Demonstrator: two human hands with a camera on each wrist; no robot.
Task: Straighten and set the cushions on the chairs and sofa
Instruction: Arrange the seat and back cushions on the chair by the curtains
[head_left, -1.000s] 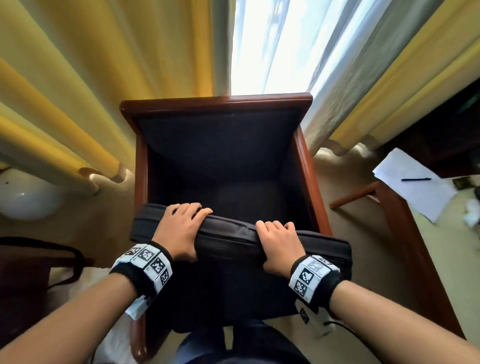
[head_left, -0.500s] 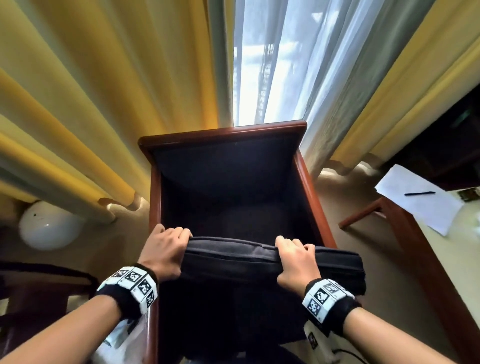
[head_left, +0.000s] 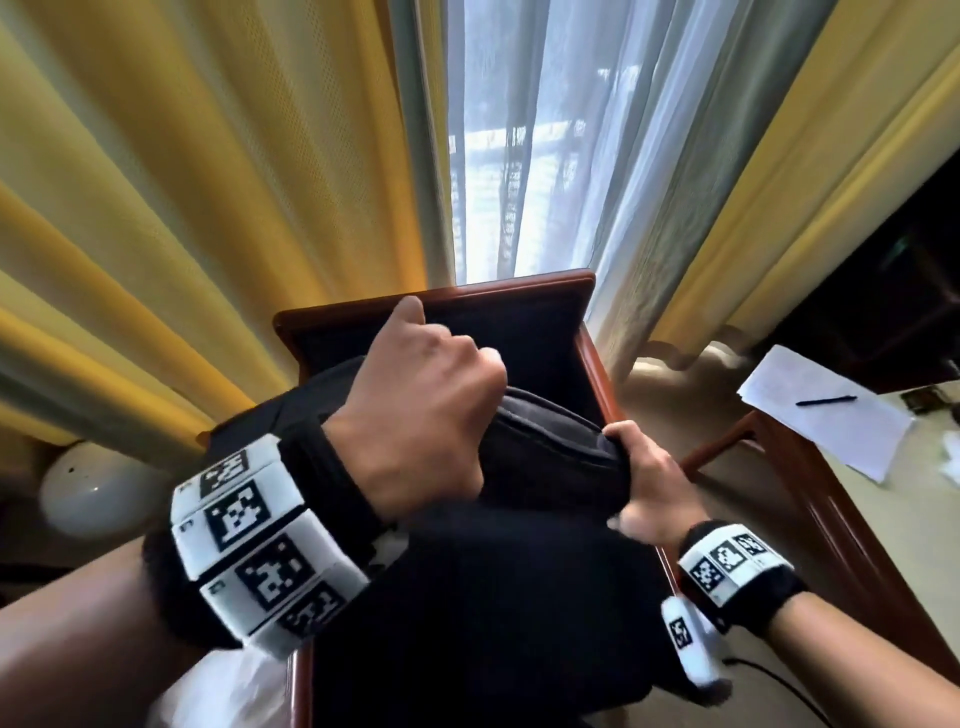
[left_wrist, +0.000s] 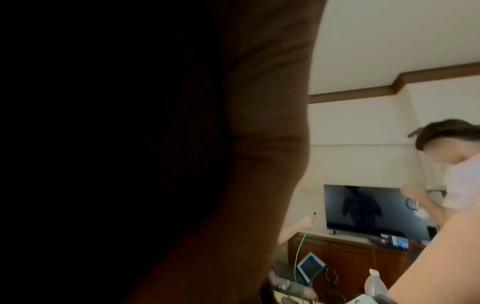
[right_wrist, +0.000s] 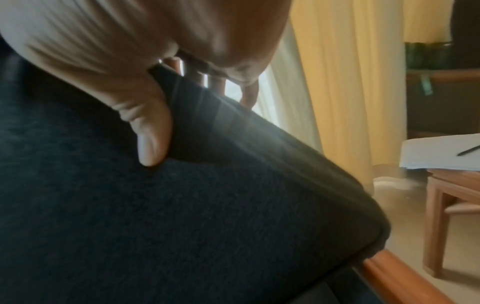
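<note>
The cushion (head_left: 550, 452) is now lifted and tilted: a second ago it lay level across the front of the chair (head_left: 592, 353) with both hands pressed on its far edge at the same height. The left hand (head_left: 421, 410) has risen well above the right, its fingers curled tight around the cushion's upper edge, thumb up. The right hand (head_left: 644, 488) sits lower, fingers hooked over the edge and thumb (right_wrist: 150, 144) pressed into the near face, as the right wrist view shows. The cushion hangs between the two hands, above the seat and not yet set in it; its lower corner lies just over the chair's right arm rail (right_wrist: 405, 281). Judgement: the cushion is being turned or shaken out before seating. Next step: level both hands and lower it square between the arms. The left wrist view is mostly dark.
</note>
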